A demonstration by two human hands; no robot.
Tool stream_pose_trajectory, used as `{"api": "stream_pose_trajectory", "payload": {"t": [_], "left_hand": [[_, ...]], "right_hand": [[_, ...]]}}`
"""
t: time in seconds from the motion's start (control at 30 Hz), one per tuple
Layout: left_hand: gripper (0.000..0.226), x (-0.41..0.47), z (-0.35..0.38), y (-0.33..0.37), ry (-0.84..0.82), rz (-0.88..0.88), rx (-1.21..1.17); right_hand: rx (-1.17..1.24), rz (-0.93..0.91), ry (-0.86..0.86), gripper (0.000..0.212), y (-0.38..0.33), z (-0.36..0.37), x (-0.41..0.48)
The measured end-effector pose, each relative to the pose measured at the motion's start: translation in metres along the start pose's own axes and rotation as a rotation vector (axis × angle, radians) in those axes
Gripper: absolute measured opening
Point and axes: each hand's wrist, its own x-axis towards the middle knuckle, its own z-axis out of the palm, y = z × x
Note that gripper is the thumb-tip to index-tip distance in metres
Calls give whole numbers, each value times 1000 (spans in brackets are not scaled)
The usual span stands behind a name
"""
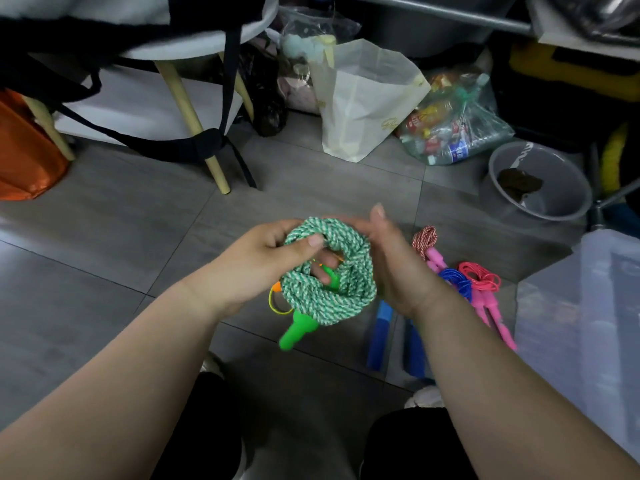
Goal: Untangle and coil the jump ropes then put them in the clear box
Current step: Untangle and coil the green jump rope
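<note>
1. The green-and-white jump rope (pixel 349 296) is wound into a thick coil and held in the air above the grey tiled floor (pixel 104 237), between both hands.
2. The left hand (pixel 256 261) grasps the coil's left side. Its thumb lies over the near rim and its fingers are hooked through the hole in the middle.
3. The right hand (pixel 391 265) lies against the coil's right side with the palm touching the rope. The thumb is raised and the fingers stretch along the far rim; the hand is unclenched and grips nothing.
4. One green handle (pixel 298 330) hangs below the coil's lower edge. A second green piece shows inside the hole, beside the left fingers.
5. On the floor just right of the right hand lie three more ropes close together: a red-and-white rope (pixel 428 235), a blue jump rope (pixel 457 280) and a pink jump rope (pixel 481 278).
6. The clear box (pixel 571 323) stands on the floor at the right edge, near those ropes and well apart from the coil.
</note>
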Motion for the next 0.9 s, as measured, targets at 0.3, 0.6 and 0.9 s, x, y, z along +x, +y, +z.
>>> {"api": "stream_pose_trajectory", "payload": {"t": [0.3,0.6,0.9], "left_hand": [[30,12,16,4,399,7,-105],[9,28,60,-9,535,174,85],[37,48,112,-55,34,-365,-334]], "right_hand": [[175,-46,-111,58,9,23,-27],[278,-28,217,15,26,21,-43],[213,48,450,16,0,-83,-27]]}}
